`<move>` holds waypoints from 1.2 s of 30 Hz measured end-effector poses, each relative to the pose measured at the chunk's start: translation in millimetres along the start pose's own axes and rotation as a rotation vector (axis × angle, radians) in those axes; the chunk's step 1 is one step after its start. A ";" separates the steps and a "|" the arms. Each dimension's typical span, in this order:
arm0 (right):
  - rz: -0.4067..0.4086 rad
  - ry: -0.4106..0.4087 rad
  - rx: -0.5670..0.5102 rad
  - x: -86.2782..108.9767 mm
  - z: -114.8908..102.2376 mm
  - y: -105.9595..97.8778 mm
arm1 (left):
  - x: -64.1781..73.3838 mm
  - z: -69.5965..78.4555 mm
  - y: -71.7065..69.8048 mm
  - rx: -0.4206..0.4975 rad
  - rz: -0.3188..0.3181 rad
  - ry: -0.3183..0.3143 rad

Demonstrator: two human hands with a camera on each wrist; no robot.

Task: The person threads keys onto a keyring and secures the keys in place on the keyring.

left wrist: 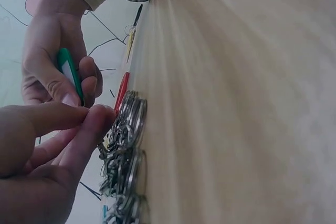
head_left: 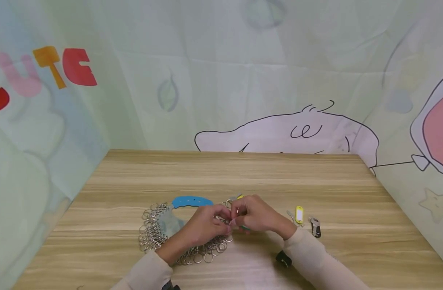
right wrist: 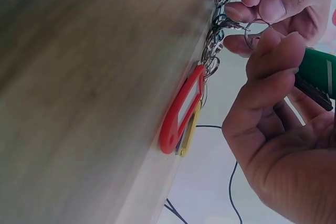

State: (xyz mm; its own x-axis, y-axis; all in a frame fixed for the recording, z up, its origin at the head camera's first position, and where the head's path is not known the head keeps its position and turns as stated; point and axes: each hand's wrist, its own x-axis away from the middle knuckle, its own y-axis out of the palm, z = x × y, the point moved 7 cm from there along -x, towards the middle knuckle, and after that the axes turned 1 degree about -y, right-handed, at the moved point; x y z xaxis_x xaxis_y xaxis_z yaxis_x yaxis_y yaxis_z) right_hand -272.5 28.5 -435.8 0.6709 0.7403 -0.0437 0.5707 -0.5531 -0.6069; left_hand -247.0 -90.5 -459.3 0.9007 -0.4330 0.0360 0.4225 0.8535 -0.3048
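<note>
My left hand [head_left: 208, 223] pinches a thin metal key ring [right wrist: 247, 36] between thumb and fingers. My right hand [head_left: 257, 213] meets it, fingertips right at the same ring. In its curled fingers the right hand holds a green key tag [left wrist: 69, 72] with a white label, and a dark, flat key-like piece [right wrist: 313, 92] beside it. Below the left hand lies a ring-shaped holder with a blue handle [head_left: 192, 201] and a grey-green plate [head_left: 168, 222]. Many metal rings [head_left: 148, 229] hang around its edge, partly hidden by the left hand and forearm.
A red key tag [right wrist: 181, 111] and a yellow one [right wrist: 189, 136] lie by the holder's rings. Right of the right hand are a yellow tag [head_left: 299, 214] with a key and a dark key fob [head_left: 315, 227]. Printed cloth walls [head_left: 134, 100] enclose the wooden table [head_left: 352, 193].
</note>
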 end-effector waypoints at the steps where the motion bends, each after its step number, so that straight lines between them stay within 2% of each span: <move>1: -0.001 0.003 0.003 0.0 0.1 -0.3 | 0.2 -0.1 -0.1 -0.002 0.002 0.000; 8: -0.008 0.001 0.011 -0.1 0.0 0.1 | -1.3 -0.4 -1.5 -0.064 0.021 0.007; 19: 0.007 -0.012 0.044 0.6 -2.8 0.6 | -2.3 -2.6 1.5 -0.005 0.001 -0.009; 23: 0.019 -0.016 0.070 0.7 -2.5 -1.1 | -1.3 -1.9 1.8 -0.017 -0.004 -0.009; 29: 0.020 -0.045 0.076 1.2 -4.2 -2.7 | -2.1 -1.7 -1.3 -0.087 0.031 0.000; 36: 0.000 -0.067 0.064 1.3 -4.7 -2.0 | -1.6 -1.5 -0.7 -0.045 0.034 0.005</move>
State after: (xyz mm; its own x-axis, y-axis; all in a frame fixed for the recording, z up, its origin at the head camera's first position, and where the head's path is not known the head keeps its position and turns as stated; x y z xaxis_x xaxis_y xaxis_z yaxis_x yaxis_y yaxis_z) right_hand -270.6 28.8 -430.9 0.6365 0.7653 -0.0957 0.5379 -0.5293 -0.6561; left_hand -248.8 -90.8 -460.6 0.9141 -0.4050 0.0202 0.3862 0.8543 -0.3479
